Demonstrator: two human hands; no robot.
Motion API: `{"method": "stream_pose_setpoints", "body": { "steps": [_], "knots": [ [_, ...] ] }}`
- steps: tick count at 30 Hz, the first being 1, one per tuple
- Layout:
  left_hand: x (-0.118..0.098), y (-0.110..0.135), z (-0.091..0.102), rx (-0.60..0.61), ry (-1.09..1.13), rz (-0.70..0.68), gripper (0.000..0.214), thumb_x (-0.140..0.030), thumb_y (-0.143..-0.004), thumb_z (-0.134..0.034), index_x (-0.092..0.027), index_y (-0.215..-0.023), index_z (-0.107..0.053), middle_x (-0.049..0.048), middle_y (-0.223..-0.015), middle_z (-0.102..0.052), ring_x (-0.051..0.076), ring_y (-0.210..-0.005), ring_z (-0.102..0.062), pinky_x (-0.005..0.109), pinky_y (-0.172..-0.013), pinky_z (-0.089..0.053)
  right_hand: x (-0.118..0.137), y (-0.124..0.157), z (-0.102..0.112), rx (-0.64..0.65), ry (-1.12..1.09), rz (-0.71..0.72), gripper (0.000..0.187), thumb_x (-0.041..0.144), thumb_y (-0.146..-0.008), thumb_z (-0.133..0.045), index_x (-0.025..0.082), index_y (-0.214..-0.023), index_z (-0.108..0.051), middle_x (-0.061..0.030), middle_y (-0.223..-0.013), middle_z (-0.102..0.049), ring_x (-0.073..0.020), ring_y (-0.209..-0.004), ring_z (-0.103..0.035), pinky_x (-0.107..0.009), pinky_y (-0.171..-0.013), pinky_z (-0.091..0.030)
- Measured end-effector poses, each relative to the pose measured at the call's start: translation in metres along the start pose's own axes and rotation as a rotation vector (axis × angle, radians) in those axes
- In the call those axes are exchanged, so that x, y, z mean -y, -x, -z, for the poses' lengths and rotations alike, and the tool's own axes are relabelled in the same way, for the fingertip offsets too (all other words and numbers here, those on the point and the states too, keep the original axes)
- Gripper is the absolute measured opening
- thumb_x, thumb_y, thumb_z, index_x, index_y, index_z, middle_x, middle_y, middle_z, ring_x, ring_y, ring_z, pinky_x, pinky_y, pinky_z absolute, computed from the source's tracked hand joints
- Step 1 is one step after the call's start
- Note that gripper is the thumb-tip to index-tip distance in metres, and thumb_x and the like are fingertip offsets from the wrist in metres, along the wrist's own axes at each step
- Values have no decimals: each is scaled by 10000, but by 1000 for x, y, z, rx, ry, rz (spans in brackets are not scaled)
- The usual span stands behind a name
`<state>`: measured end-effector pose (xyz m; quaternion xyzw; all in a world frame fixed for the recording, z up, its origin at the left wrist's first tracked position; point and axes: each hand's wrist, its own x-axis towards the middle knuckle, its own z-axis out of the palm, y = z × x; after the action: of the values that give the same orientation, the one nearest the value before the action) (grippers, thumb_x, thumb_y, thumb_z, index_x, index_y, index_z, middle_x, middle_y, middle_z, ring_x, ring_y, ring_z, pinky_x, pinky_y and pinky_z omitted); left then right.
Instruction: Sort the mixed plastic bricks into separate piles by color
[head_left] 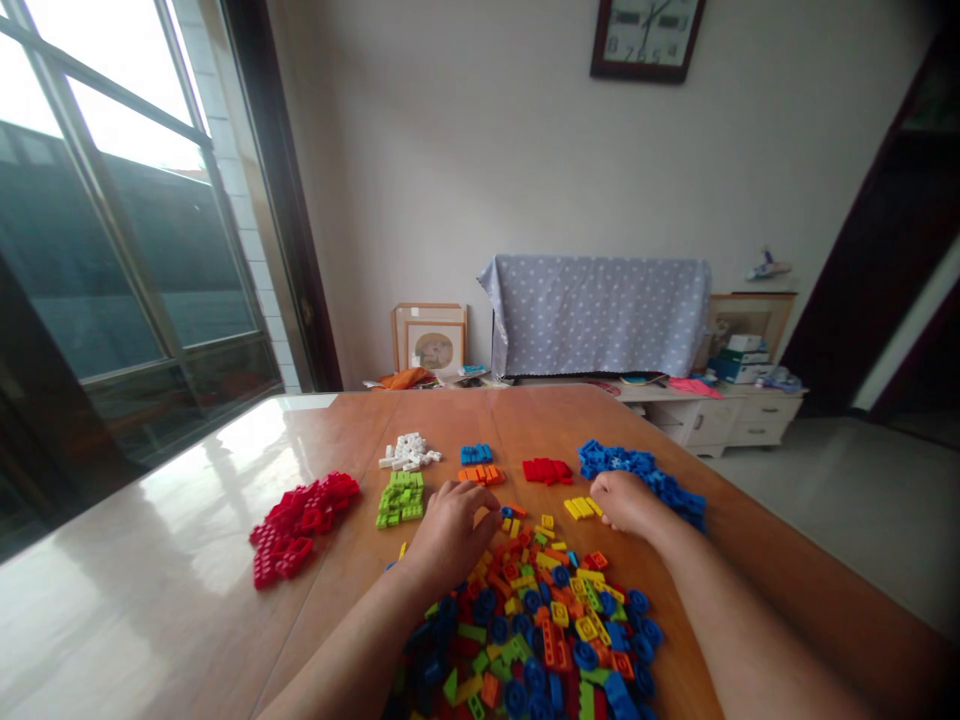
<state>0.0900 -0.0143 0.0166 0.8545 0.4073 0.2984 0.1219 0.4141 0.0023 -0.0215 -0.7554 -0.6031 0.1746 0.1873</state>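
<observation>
My left hand (457,530) hovers over the far left edge of a mixed heap of toy building bricks (555,620). Its fingers are curved, with a gap between thumb and forefinger, and I see nothing held there. At the right end of a short row of yellow bricks (582,508), my right hand (621,500) is closed, fingertips down at the table. Whatever it pinches is hidden by the hand. Beyond the left hand lie orange bricks (481,475), blue bricks (475,455) and lime green bricks (400,500), each in neat rows.
Red bricks (547,471) lie grouped past the heap, with a blue pile (645,475) behind my right hand. White bricks (409,452) and a crimson pile (300,525) sit to the left. The wooden table (187,590) ends before a low white cabinet (720,418).
</observation>
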Motion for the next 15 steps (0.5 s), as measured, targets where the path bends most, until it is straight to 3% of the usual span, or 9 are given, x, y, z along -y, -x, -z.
{"method": "stream_pose_setpoints", "body": {
  "steps": [10, 15],
  "knots": [
    [0, 1, 1, 28, 10, -11, 158, -275, -906, -559, -236, -929, -710, 50, -997, -705, 232, -998, -579, 322, -860, -441, -5, -3, -12, 14, -185, -85, 225, 299, -916, -458, 172, -930, -643, -54, -663, -714, -133, -479, -625, -207, -490, -392],
    [1, 1, 0, 23, 9, -24, 151, -267, -904, -563, -236, -926, -709, 48, -985, -704, 229, -985, -586, 320, -868, -441, -1, -1, -4, -32, -90, -23, 207, 277, -894, -481, 172, -835, -650, -42, -641, -681, -139, -553, -618, -226, -527, -348]
  ]
}}
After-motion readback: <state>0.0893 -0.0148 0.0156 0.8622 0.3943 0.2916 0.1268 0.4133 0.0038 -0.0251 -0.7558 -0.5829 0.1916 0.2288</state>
